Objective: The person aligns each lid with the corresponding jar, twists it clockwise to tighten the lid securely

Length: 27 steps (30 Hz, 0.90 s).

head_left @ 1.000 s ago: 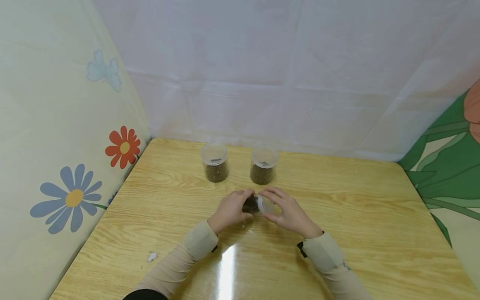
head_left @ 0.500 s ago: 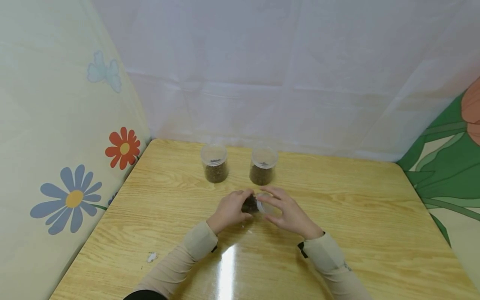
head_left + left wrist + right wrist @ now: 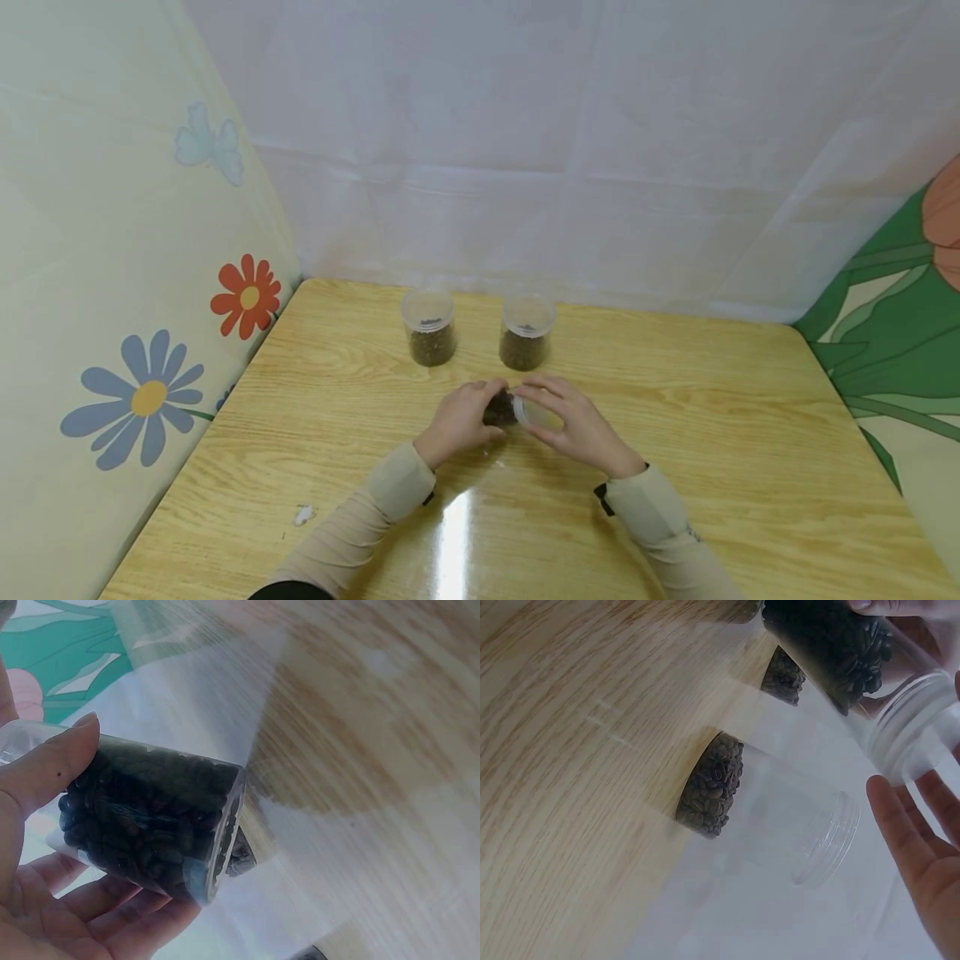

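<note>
In my left hand (image 3: 459, 423) I grip a clear jar (image 3: 150, 817) part-filled with dark beans that look like coffee beans. The thumb lies on one side and the fingers wrap the other. The jar is tilted toward the right, its base to the left. At its right end is a clear, ridged lid (image 3: 909, 724), which sits on the jar. My right hand (image 3: 577, 422) holds this lid between thumb and fingers; the right wrist view shows fingertips at its rim, with part of the hand cut off by the frame.
Behind the hands, two similar clear jars stand upright on the wooden table (image 3: 720, 433): a left jar (image 3: 431, 337) and a right jar (image 3: 525, 342), both partly filled with beans. A pale cloth (image 3: 480, 150) hangs at the table's back edge. Flower-printed cloth flanks both sides.
The right hand's fingers loosened and shifted on the lid half a second ago, and now close round it again. The left hand and its jar have stayed almost still.
</note>
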Tool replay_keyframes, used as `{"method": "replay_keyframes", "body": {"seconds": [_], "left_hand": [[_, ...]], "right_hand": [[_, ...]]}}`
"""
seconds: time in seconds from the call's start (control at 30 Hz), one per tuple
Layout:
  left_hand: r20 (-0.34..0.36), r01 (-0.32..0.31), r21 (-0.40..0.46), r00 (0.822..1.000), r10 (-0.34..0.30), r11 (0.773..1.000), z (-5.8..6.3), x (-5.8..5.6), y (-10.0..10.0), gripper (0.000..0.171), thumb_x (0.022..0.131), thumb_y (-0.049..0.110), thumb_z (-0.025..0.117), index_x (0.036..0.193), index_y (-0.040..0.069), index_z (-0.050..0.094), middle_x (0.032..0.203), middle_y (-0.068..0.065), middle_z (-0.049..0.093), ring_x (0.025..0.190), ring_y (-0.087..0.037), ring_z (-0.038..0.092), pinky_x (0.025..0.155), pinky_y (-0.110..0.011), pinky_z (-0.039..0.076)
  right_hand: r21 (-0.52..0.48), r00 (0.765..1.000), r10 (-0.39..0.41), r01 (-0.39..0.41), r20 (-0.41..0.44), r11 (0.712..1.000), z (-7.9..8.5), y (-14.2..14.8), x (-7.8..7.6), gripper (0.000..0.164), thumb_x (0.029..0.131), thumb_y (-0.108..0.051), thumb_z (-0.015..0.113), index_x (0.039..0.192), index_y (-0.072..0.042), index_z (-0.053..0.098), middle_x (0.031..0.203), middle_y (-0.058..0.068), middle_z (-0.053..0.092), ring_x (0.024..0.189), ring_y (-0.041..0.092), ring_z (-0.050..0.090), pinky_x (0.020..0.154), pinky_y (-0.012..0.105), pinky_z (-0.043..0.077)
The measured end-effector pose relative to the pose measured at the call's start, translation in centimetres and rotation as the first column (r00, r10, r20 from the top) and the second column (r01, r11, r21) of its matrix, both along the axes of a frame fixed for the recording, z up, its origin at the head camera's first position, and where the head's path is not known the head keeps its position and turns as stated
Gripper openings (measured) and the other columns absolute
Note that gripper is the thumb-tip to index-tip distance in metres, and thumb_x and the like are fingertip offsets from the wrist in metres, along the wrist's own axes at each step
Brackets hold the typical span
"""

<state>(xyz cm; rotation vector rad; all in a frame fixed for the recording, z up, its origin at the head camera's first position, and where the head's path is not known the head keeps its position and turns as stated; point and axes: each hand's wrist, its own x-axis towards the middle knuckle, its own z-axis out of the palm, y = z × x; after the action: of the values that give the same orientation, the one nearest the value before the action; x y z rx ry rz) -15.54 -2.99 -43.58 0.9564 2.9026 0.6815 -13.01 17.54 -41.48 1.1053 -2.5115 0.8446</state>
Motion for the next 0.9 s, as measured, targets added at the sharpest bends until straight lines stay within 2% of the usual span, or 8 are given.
{"method": "replay_keyframes", "body": {"seconds": [0.13,0.3,0.63,0.77,0.9], "left_hand": [[0.006,-0.001,-0.004,1.000,0.001,1.000,0.01,-0.01,-0.01,0.064,0.069,0.027,0.080,0.123,0.011,0.050,0.111,-0.010,0.062,0.097,-0.025,0.059,0.080,-0.039,0.049],[0.014,-0.008,-0.010,1.000,0.008,1.000,-0.03,0.00,-0.01,0.064,0.070,0.028,0.079,0.124,0.011,0.050,0.112,-0.010,0.061,0.098,-0.025,0.058,0.081,-0.040,0.049],[0.029,-0.014,0.002,0.999,0.014,1.000,0.04,0.09,0.00,0.065,0.069,0.027,0.080,0.124,0.010,0.050,0.112,-0.011,0.061,0.098,-0.026,0.058,0.078,-0.041,0.050],[0.034,-0.013,0.010,0.999,0.012,1.000,0.04,0.12,0.00,0.066,0.069,0.027,0.080,0.125,0.010,0.050,0.113,-0.011,0.060,0.098,-0.026,0.058,0.078,-0.042,0.050],[0.028,-0.010,0.010,1.000,0.010,1.000,0.07,0.10,0.00,0.065,0.069,0.027,0.080,0.125,0.010,0.050,0.112,-0.011,0.061,0.098,-0.026,0.058,0.077,-0.041,0.050]], "right_hand": [[-0.002,1.000,-0.007,0.007,-0.006,1.000,-0.01,0.03,-0.01,0.058,0.068,-0.007,0.078,0.122,-0.008,0.057,0.122,0.012,0.053,0.112,0.031,0.048,0.081,0.047,0.047],[0.000,1.000,0.016,-0.016,-0.003,1.000,-0.01,0.08,0.01,0.059,0.068,-0.006,0.079,0.122,-0.009,0.056,0.127,0.014,0.050,0.113,0.034,0.047,0.085,0.048,0.045],[-0.002,0.994,0.084,-0.085,-0.074,0.996,-0.18,0.30,-0.28,0.058,0.062,-0.001,0.081,0.116,-0.006,0.060,0.127,0.015,0.049,0.114,0.033,0.045,0.087,0.047,0.044],[0.002,0.992,0.087,-0.087,-0.087,0.996,-0.33,0.29,-0.41,0.057,0.062,0.000,0.081,0.116,-0.005,0.060,0.125,0.014,0.051,0.112,0.032,0.048,0.087,0.045,0.045],[0.003,0.996,0.068,-0.068,-0.066,0.998,-0.27,0.28,-0.38,0.056,0.064,-0.002,0.080,0.117,-0.006,0.060,0.124,0.013,0.051,0.111,0.031,0.049,0.087,0.043,0.046]]}}
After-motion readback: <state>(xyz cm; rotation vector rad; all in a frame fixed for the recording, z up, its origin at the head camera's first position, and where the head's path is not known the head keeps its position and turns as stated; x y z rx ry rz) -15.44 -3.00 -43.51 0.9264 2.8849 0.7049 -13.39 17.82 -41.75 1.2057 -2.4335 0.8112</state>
